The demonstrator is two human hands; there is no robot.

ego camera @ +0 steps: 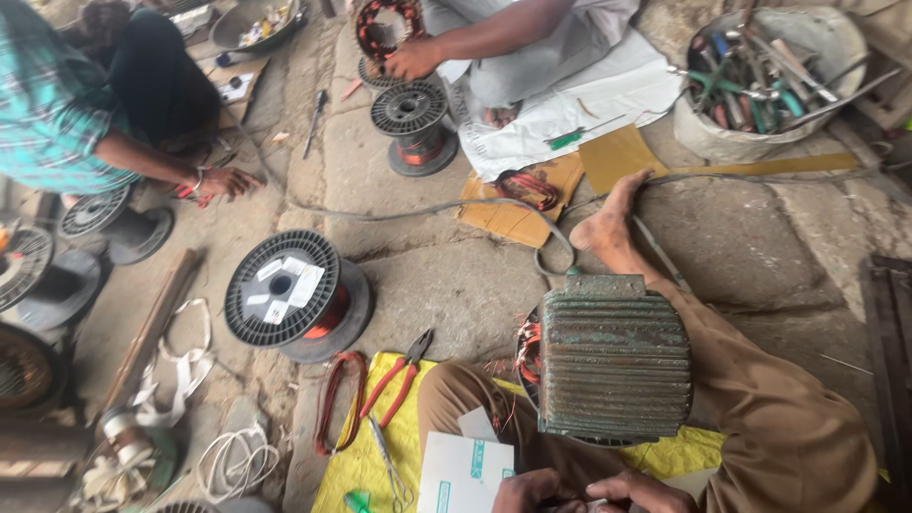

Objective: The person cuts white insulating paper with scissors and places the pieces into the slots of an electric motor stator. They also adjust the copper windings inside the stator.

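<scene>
My left hand (525, 491) and my right hand (638, 492) meet at the bottom edge, both half cut off by the frame. The left hand's fingers rest on the edge of a white card sheet (463, 468) that lies over my knee. What the right hand's curled fingers hold is hidden. Just above the hands, between my legs, stands a green ribbed motor housing (613, 356) with copper windings showing at its left side. Red-handled pliers (399, 377) and scissors (389, 467) lie on a yellow sheet (361, 465) to the left.
A large black spool of copper wire (294, 296) sits on the stone floor to the left, a smaller spool (413, 123) farther off. A basin of tools (760, 76) is at top right. One person's hand (223, 180) rests on the floor at left; another person (418, 57) holds a winding at top.
</scene>
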